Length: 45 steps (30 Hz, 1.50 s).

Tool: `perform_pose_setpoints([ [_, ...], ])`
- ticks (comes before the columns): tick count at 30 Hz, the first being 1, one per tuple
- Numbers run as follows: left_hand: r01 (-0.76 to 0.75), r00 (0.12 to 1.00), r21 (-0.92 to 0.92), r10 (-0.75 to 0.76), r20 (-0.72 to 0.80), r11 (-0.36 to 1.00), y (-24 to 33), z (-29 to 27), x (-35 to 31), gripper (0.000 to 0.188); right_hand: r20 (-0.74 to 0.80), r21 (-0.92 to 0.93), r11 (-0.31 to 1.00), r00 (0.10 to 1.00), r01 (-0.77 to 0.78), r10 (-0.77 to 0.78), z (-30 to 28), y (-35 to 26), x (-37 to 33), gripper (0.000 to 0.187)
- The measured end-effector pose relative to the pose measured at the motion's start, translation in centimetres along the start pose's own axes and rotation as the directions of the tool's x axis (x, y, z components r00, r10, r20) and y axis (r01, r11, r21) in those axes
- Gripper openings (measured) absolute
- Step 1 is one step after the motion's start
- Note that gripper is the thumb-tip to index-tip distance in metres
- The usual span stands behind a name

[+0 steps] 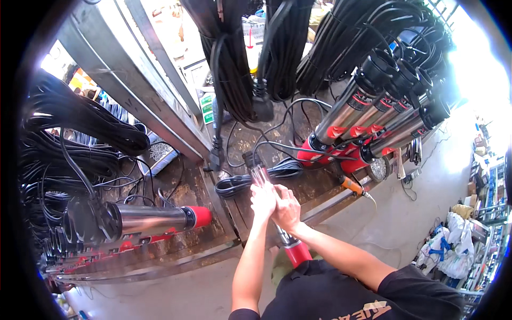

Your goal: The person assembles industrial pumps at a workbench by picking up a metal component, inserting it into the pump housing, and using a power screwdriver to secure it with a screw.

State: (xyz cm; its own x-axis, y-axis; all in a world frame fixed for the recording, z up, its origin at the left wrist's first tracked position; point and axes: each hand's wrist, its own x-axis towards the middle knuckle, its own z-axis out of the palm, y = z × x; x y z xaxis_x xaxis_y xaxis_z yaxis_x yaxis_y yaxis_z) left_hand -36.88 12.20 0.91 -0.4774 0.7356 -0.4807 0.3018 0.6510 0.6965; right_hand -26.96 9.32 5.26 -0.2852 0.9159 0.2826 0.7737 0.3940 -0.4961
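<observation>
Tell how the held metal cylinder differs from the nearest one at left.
The held cylinder is clasped and partly covered; the left cylinder is untouched. The held cylinder's red end points toward the person's body; the left cylinder's points rightward in the picture. Both have shiny metal bodies, red ends and black fittings.
</observation>
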Motion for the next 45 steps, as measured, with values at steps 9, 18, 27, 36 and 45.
perform_pose_setpoints([
  [9, -0.209, 0.913, 0.048, 0.213, -0.349, 0.977, 1.5, 2.7, -2.3, 0.064, -0.137, -0.092, 0.959, 0.957, -0.269, 0.256, -15.6, 22.7, -5.7, 0.013],
  [18, -0.165, 0.890, 0.150, 0.213, -0.403, 0.975, 2.4, 3.5, -2.3, 0.063, 0.072, -0.563, 0.678, 0.789, -0.472, 0.610, -21.2, 48.2, 0.8, 0.038],
  [27, -0.241, 0.772, 0.501, 0.477, -0.420, 0.831, 0.1, 4.6, 0.2, 0.059, -0.074, -0.468, 0.750, 0.867, -0.467, 0.493, -21.6, 47.1, 1.7, 0.014],
  [36, -0.196, 0.870, 0.173, 0.253, -0.424, 0.965, 1.0, 4.1, -0.9, 0.062, -0.115, -0.327, 0.805, 0.867, -0.494, 0.485, -24.0, 44.4, 1.8, 0.021],
  [45, -0.121, 0.888, 0.140, 0.170, -0.427, 0.983, 2.2, 3.5, -2.1, 0.062, -0.113, -0.380, 0.778, 0.860, -0.500, 0.497, -22.6, 43.8, -0.5, 0.022],
])
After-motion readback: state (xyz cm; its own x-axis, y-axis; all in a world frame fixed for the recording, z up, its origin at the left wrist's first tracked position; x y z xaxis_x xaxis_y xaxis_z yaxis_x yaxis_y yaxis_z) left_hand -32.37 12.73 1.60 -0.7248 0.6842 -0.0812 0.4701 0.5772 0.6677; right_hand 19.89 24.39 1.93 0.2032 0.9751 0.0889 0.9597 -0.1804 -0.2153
